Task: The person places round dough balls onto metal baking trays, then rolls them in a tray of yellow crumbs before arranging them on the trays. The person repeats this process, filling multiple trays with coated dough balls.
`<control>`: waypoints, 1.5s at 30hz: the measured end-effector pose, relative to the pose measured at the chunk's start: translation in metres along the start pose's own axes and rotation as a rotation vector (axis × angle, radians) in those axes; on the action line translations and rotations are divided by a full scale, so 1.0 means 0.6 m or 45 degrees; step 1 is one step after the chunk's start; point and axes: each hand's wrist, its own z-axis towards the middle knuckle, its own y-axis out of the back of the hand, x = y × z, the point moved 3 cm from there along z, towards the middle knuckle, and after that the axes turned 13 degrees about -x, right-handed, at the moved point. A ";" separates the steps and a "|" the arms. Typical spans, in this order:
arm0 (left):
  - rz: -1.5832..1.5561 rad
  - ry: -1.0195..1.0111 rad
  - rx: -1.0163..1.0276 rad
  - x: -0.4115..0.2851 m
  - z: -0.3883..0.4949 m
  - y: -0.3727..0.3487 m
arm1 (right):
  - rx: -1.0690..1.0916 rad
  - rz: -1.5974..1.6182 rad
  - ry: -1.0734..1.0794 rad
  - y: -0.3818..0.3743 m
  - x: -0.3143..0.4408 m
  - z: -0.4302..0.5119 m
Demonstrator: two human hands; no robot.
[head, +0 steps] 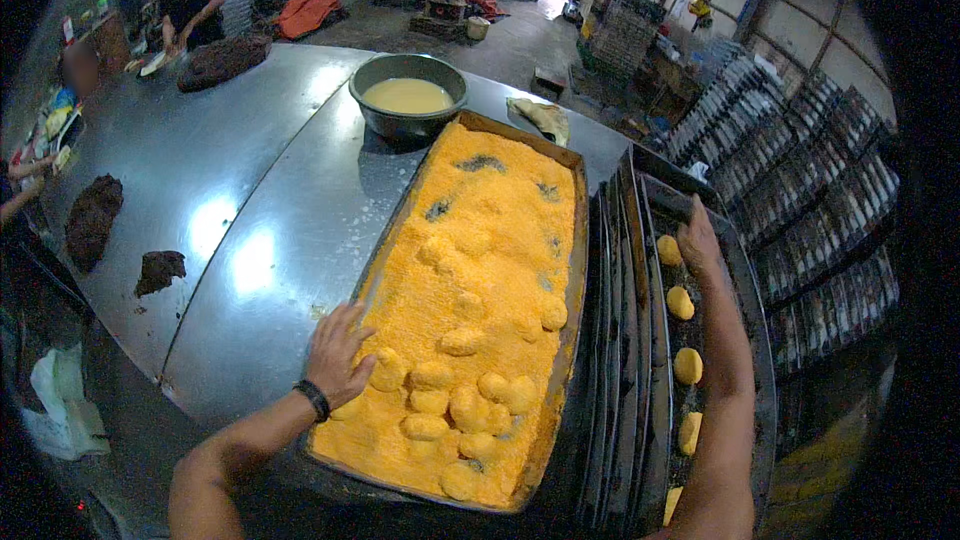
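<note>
Before me lies a large metal tray (551, 420) filled with orange-yellow breadcrumbs (480, 202). Several crumb-coated dough pieces (424, 426) are bunched at its near end, with others farther up. My left hand (337, 356), wearing a dark wristband, is at the tray's left edge, fingers apart and holding nothing visible. My right hand (699, 241) reaches over the topmost dark baking tray (679, 199) in a stack at the right, close to a coated piece (669, 250). Its palm side is hidden. More coated pieces (688, 366) form a row down that baking tray.
A dark basin (409, 116) of pale liquid stands beyond the crumb tray. Brown dough-like masses (94, 223) lie on the metal table (292, 157). Two people (191, 4) work at its far left. Stacked trays (817, 202) rise at the right.
</note>
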 end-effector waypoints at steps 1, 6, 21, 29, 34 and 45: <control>-0.121 -0.061 -0.010 0.002 0.023 -0.011 | -0.259 0.176 0.099 0.003 0.068 0.016; -0.636 0.300 0.008 0.029 0.191 -0.152 | 0.366 0.541 0.191 -0.079 0.438 -0.039; -0.279 0.219 0.757 0.068 0.298 -0.243 | 0.623 1.317 -0.929 -0.045 0.495 -0.110; -0.149 0.049 0.541 0.102 0.257 -0.232 | 1.055 1.989 -1.115 0.101 0.367 -0.092; -0.301 0.173 0.319 0.120 0.229 -0.243 | 0.917 1.929 -0.959 0.144 0.265 -0.109; -0.744 0.697 0.198 0.041 0.080 -0.056 | 0.228 0.285 -0.166 0.174 -0.114 -0.198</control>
